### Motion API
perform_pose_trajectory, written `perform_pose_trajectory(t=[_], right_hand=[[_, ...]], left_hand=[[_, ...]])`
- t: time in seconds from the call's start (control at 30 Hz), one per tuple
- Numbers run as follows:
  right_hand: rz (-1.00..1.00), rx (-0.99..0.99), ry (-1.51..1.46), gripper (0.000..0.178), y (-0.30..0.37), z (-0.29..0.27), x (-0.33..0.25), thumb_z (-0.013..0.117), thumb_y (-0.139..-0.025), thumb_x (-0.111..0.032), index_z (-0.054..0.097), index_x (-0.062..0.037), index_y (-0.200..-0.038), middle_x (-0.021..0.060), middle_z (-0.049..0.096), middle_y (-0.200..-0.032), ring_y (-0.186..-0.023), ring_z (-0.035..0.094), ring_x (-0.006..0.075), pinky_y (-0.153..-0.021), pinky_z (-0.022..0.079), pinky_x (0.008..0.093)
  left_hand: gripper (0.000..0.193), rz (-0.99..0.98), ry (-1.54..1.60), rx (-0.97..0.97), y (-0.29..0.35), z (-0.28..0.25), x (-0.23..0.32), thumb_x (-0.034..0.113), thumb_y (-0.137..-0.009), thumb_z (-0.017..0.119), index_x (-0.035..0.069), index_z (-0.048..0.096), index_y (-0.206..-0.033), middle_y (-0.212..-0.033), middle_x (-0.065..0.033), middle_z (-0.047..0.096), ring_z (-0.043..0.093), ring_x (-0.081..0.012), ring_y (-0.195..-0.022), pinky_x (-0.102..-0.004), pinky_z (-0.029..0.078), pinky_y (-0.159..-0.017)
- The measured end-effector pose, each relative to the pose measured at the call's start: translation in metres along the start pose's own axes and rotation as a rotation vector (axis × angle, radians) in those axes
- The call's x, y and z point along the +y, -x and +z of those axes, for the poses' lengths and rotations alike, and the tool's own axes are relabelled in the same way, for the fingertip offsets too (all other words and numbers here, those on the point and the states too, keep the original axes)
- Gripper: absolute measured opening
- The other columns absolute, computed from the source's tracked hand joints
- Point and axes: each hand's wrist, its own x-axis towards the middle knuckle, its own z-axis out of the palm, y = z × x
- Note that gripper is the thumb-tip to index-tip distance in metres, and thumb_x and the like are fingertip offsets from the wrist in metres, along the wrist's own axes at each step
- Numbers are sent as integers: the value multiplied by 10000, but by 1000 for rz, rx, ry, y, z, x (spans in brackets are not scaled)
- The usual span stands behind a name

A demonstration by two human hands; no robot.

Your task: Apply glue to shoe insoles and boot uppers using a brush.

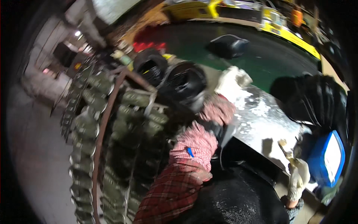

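Note:
My left hand (233,81), in a white glove, reaches far forward over the near edge of a worn, pale metal tabletop (257,108). Its fingers are smeared by motion, so what they do is hidden. The left arm wears a red plaid sleeve (171,183) and a pinkish checked cover. At the lower right, my right hand (298,179), also in a whitish glove, is closed beside a blue container (328,160). A narrow, yellowish-tan piece (284,147) sticks out ahead of its fingers; its kind is unclear.
Tall stacks of olive-green ridged pieces (82,149) stand at left behind a rusty bar (106,138). Black coiled rolls (184,82) lie beyond my left arm. A black bundle (311,99) sits at right. A dark green surface (257,41) holds a black piece (228,45).

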Motion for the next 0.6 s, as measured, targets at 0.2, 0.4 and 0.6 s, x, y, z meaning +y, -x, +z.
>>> perform_pose_trajectory(t=[0.2,0.4,0.6], right_hand=[[-68,-220,41,278,5,-2,39,601,-959,-118,546,31,-1188,99,617,-1098,-985,584,161,-876,467,284],[-30,-305,-49,264,8,48,-40,579,-968,-201,567,32,-1091,78,615,-1010,-879,567,151,-789,461,279],[-162,-110,156,217,23,47,-32,576,-930,-99,578,37,-1099,110,626,-1027,-928,589,179,-840,474,296]], left_hand=[[341,294,-568,334,197,-37,61,137,-988,529,-43,520,-1278,-965,-172,686,666,-230,-650,-369,583,-624],[396,1165,-1348,528,249,-8,218,183,-960,598,-32,523,-1283,-1148,-158,638,650,-249,-999,-343,532,-882],[809,1058,-1607,1252,194,-18,343,396,-813,740,32,375,-1436,-1390,-236,490,433,-380,-1324,-469,371,-1087]])
